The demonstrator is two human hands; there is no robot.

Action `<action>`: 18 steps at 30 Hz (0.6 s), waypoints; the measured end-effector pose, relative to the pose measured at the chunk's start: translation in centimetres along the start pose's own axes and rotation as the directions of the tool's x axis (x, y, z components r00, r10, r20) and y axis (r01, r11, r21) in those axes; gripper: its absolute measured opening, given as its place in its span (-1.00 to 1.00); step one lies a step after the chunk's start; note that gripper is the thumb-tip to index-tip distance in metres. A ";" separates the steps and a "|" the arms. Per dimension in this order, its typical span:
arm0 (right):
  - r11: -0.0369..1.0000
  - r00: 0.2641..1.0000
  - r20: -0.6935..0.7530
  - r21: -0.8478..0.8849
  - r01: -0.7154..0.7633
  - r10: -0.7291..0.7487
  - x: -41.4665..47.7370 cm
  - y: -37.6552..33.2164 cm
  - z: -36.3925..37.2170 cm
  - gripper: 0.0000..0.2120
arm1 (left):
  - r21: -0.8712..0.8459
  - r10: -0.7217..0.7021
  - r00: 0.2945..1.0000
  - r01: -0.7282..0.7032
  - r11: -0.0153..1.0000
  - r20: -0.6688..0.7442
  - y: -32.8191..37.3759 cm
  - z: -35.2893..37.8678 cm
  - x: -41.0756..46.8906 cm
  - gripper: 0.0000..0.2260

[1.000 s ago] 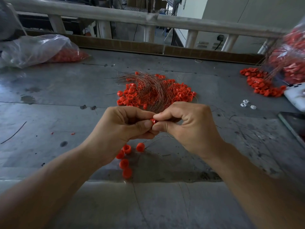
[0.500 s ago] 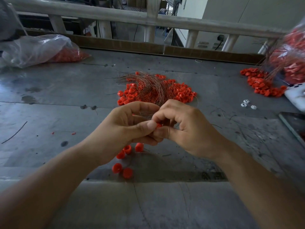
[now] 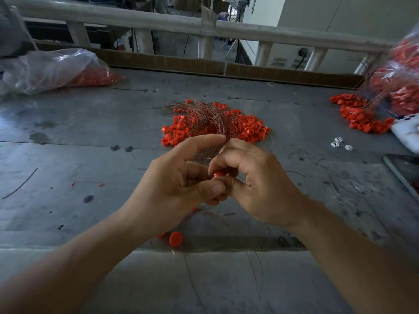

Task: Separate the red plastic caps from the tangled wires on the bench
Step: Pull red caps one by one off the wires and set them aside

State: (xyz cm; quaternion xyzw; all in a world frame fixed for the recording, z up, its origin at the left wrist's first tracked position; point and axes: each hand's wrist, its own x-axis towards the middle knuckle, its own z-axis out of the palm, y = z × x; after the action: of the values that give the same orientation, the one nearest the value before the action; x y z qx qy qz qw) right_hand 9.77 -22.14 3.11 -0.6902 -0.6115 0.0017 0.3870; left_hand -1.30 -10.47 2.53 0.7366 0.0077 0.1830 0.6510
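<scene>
A pile of red plastic caps [image 3: 247, 130] lies mid-bench, tangled with a bundle of thin copper-coloured wires [image 3: 204, 116]. Just in front of it my two hands meet. My right hand [image 3: 256, 184] pinches one red cap [image 3: 218, 174] between thumb and curled fingers. My left hand [image 3: 176, 184] touches that cap too, thumb pressed under it and index finger raised above. A thin wire runs from the hands back toward the bundle. A loose red cap [image 3: 176, 238] lies on the bench below my left wrist; another beside it is mostly hidden.
A clear bag of red caps [image 3: 56, 71] lies at the back left. Another bag [image 3: 401, 82] and a heap of caps [image 3: 360, 118] sit at the right. Small white parts [image 3: 340, 143], a white object [image 3: 408, 134] and a dark tablet edge [image 3: 403, 168] are right. Wooden rail [image 3: 204, 26] behind.
My left index finger has lifted away from the pinch and the red cap now shows more between the hands. Both hands have drifted slightly lower; fewer loose caps show below my left wrist.
</scene>
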 end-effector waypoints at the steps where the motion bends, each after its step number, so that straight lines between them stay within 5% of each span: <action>1: 1.000 1.000 -0.001 0.002 -0.002 0.002 0.0 0.1 0.0 -0.94 | 0.002 -0.003 1.000 0.003 1.000 -0.006 0.1 0.1 0.0 -0.53; 10: 0.993 0.998 -0.059 0.117 0.020 -0.013 0.4 0.6 -0.8 -0.81 | -0.253 -0.148 0.989 0.149 0.956 0.021 0.4 -0.8 0.6 -0.52; 18: 0.991 1.000 -0.007 0.131 -0.020 0.021 0.3 0.7 -1.2 -0.66 | -0.264 -0.190 0.981 0.176 0.949 -0.031 0.1 -1.0 0.8 -0.56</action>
State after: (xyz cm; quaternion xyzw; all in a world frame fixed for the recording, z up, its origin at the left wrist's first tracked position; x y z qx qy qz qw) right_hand 11.03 -22.50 3.73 -0.6697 -0.6011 0.0429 0.4339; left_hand -0.81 -9.31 2.90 0.6357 0.0703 0.1418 0.7555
